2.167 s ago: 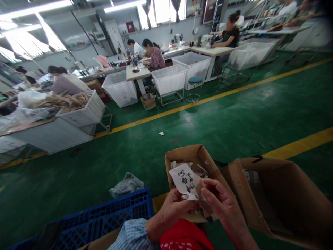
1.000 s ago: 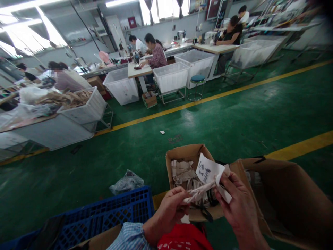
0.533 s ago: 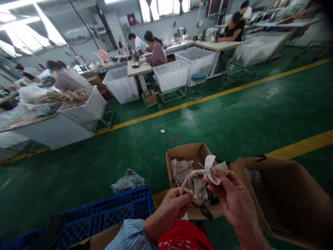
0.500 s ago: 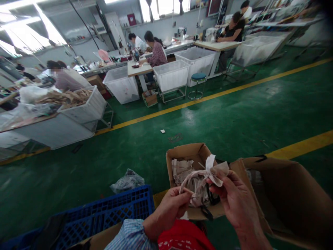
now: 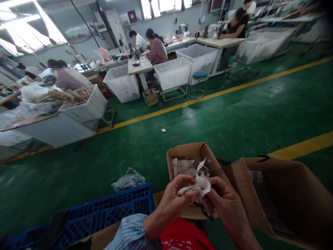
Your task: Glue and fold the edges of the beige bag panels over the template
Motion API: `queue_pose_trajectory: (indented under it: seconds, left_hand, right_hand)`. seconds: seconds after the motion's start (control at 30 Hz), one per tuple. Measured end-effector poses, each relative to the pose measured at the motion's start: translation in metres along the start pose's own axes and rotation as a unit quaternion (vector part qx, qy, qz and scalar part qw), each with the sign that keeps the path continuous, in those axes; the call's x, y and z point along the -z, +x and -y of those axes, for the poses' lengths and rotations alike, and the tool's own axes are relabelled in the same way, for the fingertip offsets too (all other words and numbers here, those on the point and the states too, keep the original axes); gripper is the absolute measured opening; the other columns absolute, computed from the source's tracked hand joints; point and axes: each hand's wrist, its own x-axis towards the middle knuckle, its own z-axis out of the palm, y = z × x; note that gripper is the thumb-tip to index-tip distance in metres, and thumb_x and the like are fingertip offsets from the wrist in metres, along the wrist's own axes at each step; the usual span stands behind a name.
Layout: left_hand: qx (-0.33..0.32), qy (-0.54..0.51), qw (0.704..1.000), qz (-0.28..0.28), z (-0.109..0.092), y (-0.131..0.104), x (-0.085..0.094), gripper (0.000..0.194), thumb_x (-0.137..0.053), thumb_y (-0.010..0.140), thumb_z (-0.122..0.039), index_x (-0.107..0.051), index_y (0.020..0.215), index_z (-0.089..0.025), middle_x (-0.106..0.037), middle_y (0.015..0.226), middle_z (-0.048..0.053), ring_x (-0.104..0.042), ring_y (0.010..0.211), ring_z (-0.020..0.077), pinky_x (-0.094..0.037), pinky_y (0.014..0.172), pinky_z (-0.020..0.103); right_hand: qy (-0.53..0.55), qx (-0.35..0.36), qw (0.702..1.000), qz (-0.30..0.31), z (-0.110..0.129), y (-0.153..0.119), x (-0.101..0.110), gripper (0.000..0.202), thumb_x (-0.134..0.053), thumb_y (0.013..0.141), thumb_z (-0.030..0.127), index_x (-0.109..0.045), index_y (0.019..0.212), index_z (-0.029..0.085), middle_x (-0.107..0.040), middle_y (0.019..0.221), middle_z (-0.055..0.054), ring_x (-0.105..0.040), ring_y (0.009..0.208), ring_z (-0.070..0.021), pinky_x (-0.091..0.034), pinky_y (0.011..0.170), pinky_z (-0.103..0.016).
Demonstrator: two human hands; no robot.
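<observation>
My left hand (image 5: 174, 195) is closed around a folded bundle of pale pinkish-beige fabric strips (image 5: 187, 189). A curled white paper-like strip (image 5: 203, 183) stands up from the bundle's right end. My right hand (image 5: 227, 203) pinches that strip and the fabric beside it, its fingertips close to my left hand's. Both hands are above the near part of an open cardboard box (image 5: 191, 150). Inside the box lie several beige fabric pieces (image 5: 182, 166), partly hidden by my hands. A red garment (image 5: 184, 234) shows below my wrists.
A second open cardboard box (image 5: 288, 180) stands right of the first. At the left are a blue plastic crate (image 5: 111, 205) and a clear plastic bag (image 5: 129, 180). Across the green floor, people sit at sewing tables beside white bins (image 5: 173, 74) and a blue-topped stool (image 5: 199, 74).
My hands have come closer together. The looped strips that hung between them are now gathered into a compact bundle in my left hand, and the white strip has turned upright.
</observation>
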Motion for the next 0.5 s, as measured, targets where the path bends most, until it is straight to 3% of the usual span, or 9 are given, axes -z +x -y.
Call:
queue_pose_trajectory:
  seconds: [0.1,0.2,0.27,0.4,0.5]
  left_hand:
    - [0.020,-0.017,1.000,0.000,0.005,0.008,-0.005,0.058,-0.094,0.064,-0.060,-0.067,0.087,-0.014,-0.062,0.069,-0.001,-0.047,0.057,0.0078,-0.035,0.053,0.020]
    - [0.038,-0.048,0.998,0.004,0.011,0.011,-0.006,0.056,-0.089,0.071,-0.063,-0.063,0.073,-0.014,-0.060,0.062,0.001,-0.046,0.048,0.0071,-0.026,0.044,0.020]
    - [0.046,-0.082,0.996,-0.008,0.013,0.012,-0.007,0.052,-0.087,0.075,-0.060,-0.062,0.076,-0.015,-0.060,0.063,0.001,-0.047,0.047,0.0069,-0.025,0.042,0.019]
    - [0.042,-0.157,0.986,-0.021,0.018,0.011,-0.013,0.046,-0.087,0.078,-0.052,-0.064,0.098,-0.018,-0.058,0.071,-0.003,-0.049,0.052,0.0079,-0.041,0.047,0.019]
    - [0.028,-0.196,0.980,-0.015,0.021,0.010,-0.020,0.040,-0.085,0.082,-0.048,-0.062,0.097,-0.019,-0.049,0.066,-0.006,-0.040,0.050,0.0059,-0.041,0.049,0.018]
  right_hand:
    - [-0.001,-0.005,1.000,0.012,0.003,-0.007,-0.010,0.049,-0.087,0.070,0.065,-0.067,0.073,0.020,-0.049,0.050,0.005,-0.037,0.043,-0.0079,-0.027,0.039,-0.019]
    - [0.019,-0.009,1.000,0.013,0.005,-0.008,-0.009,0.047,-0.086,0.073,0.063,-0.067,0.075,0.019,-0.057,0.057,0.002,-0.047,0.052,-0.0096,-0.037,0.047,-0.019]
    - [0.040,-0.025,0.999,0.018,0.004,-0.005,-0.004,0.046,-0.087,0.073,0.062,-0.068,0.077,0.019,-0.059,0.060,0.001,-0.049,0.055,-0.0105,-0.040,0.049,-0.019]
    - [0.067,-0.039,0.997,0.016,0.004,-0.003,0.003,0.044,-0.090,0.070,0.059,-0.070,0.076,0.020,-0.057,0.062,0.001,-0.048,0.055,-0.0115,-0.045,0.048,-0.021]
    - [0.092,-0.035,0.995,0.003,0.005,-0.005,0.000,0.043,-0.095,0.062,0.055,-0.071,0.072,0.020,-0.059,0.067,-0.001,-0.050,0.055,-0.0128,-0.046,0.044,-0.023]
